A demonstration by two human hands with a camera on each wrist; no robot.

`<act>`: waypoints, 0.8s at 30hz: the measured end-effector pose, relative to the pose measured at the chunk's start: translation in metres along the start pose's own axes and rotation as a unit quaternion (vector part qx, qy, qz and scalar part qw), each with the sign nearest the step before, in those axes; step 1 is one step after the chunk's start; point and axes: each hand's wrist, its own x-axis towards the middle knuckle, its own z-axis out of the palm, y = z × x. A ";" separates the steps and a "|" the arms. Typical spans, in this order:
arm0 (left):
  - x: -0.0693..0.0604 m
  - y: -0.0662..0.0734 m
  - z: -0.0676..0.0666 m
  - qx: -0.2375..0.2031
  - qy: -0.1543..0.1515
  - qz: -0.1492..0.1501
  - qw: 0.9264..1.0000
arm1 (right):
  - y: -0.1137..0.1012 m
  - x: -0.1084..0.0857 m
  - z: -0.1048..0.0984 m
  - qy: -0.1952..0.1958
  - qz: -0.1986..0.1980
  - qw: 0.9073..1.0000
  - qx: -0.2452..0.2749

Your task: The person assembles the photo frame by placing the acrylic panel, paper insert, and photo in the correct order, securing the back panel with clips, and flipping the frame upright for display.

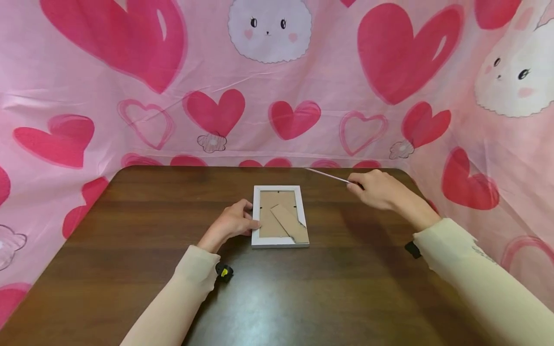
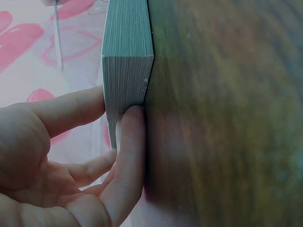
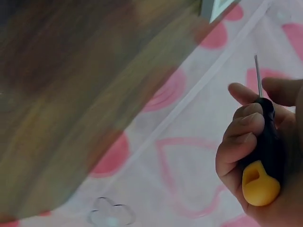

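A white picture frame (image 1: pixel 280 242) lies face down on the table, its brown backing board (image 1: pixel 265 228) and slanted stand flap (image 1: pixel 286 222) upward. Small dark tabs sit along the inner edge of the frame. My left hand (image 1: pixel 233 218) grips the frame's left side, thumb on the upper rim and fingers against the side wall, as the left wrist view also shows. My right hand (image 1: pixel 378 190) holds a screwdriver (image 3: pixel 270 142) with a black and yellow handle. Its thin metal shaft (image 1: pixel 326 175) points left, above the table and apart from the frame.
The brown wooden table (image 1: pixel 151 269) has rounded far corners. A pink cloth (image 1: pixel 259 77) with hearts and rabbit faces hangs behind it and along both sides. Dark wrist straps show at the left cuff (image 1: pixel 196 264) and the right cuff (image 1: pixel 447 238).
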 end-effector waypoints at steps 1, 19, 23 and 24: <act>0.000 -0.001 0.000 0.000 0.003 -0.002 1.000 | 0.005 0.002 0.003 0.001 0.005 1.000 0.007; 0.000 -0.001 -0.006 0.012 -0.005 -0.004 1.000 | 0.085 0.020 0.051 0.016 0.040 0.998 0.038; 0.002 -0.001 -0.005 0.010 -0.007 -0.004 1.000 | 0.095 0.023 0.061 0.018 0.051 0.998 0.040; 0.002 0.000 -0.005 0.010 -0.007 -0.004 1.000 | 0.097 0.025 0.063 0.019 0.051 0.998 0.039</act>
